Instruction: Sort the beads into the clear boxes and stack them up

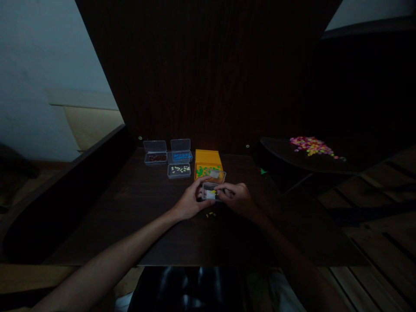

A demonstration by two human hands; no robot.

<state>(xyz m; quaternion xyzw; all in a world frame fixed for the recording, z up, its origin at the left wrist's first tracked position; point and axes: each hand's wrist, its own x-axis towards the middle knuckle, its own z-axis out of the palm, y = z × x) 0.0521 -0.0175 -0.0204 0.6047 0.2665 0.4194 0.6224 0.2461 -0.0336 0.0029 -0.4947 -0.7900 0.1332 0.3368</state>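
Observation:
My left hand (191, 201) is wrapped around a small clear plastic box (210, 195) with its hinged lid raised, held just above the table. A white patch and a few small yellow pieces (214, 191) show inside it. My right hand (238, 197) reaches into the box from the right, fingers drawn together at the yellow pieces; whether a piece is between them is too small to tell. Several loose yellow pieces (210, 214) lie on the table below the hands. Behind the box stands an open orange box (208, 156) of green pieces, partly hidden by the raised lid.
On the dark table (136, 212), left of the orange box, are clear boxes with brown pieces (157, 158), blue pieces (182, 156) and cream pieces (180, 169). A dark upright panel (208, 78) closes the back. Pink, red and yellow pieces (312, 145) lie heaped on a right-hand shelf.

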